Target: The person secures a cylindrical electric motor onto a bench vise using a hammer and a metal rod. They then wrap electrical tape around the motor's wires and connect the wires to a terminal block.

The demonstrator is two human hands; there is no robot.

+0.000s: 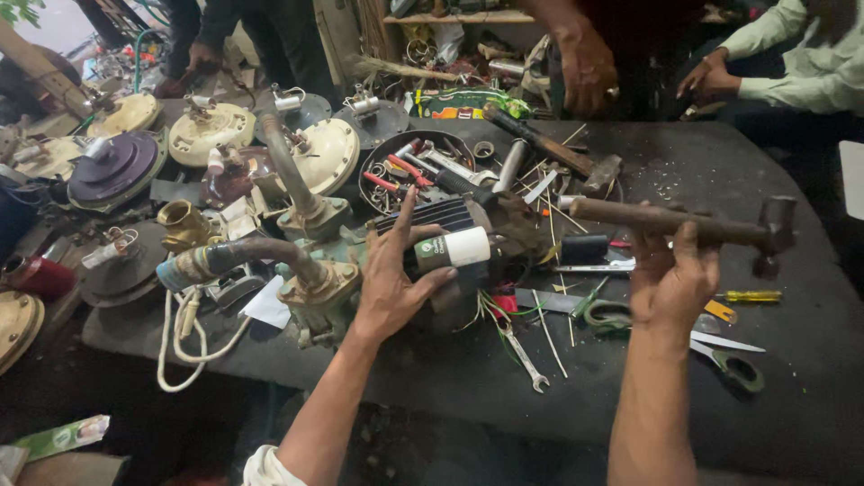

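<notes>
Rusty iron and dark grease fill the head view, the only one we have, looking down on a black desk (765,387) crowded with parts.

Our left hand (387,279) rests on a dark electric motor (468,238) near the middle of the desk. Its grip is spread: the fingers fan over the ribbed casing and the thumb lies along a green and white cylinder (453,249) fixed to the motor's side.

Our right hand (670,283) is raised above the desk to the right of the motor. Its grip is pressed around the rusty handle of a hammer (684,222), held level, with the metal head pointing right.

Just left of the motor stands a pump body (310,288) with a curved pipe (238,256), and a white cord (184,346) hangs off the desk's front edge. Behind the motor a round tray (409,166) holds red-handled pliers. Scissors (720,351) and a spanner (524,357) lie near the front, beneath our right hand, with a yellow screwdriver (747,296) just beside them. A second hammer (558,148) lies farther back.

Cream and purple fan housings (211,130) crowd the left end. At the far edge another person's hand (585,63) hangs over the desk, and a pale green sleeve (801,63) shows at top right.
</notes>
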